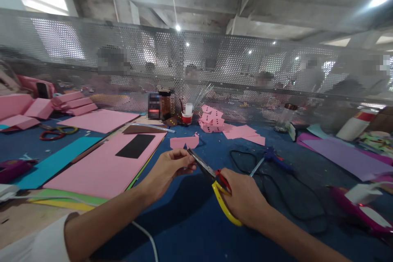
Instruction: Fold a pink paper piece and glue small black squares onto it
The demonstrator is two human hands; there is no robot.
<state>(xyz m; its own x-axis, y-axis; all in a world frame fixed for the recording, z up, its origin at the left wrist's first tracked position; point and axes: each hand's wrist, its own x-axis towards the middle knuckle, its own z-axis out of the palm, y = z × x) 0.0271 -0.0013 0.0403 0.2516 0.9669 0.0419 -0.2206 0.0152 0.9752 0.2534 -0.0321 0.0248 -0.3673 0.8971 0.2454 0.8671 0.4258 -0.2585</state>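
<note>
My right hand (pixel 244 196) grips a pair of scissors (pixel 222 202) with red and yellow handles. Its blades point up and left, with the tips beside the fingers of my left hand (pixel 172 170). Those left fingers are pinched together; whatever they hold is too small or hidden to make out. Just beyond the fingertips is a pink paper strip (pixel 184 142) with a notch in its lower edge. Whether it touches my left hand I cannot tell. Farther back stand pink folded pieces with dark dots (pixel 211 119), next to flat pink paper pieces (pixel 244 132).
Pink sheets (pixel 92 168) with a black rectangle (pixel 136 146) lie left. A blue glue gun (pixel 278 159) and its black cord are right. A red-and-white cup (pixel 187 118), brown jar (pixel 165 105) and glass jar (pixel 285 118) stand before the perforated metal screen (pixel 227 59). Purple paper (pixel 344 155) lies far right.
</note>
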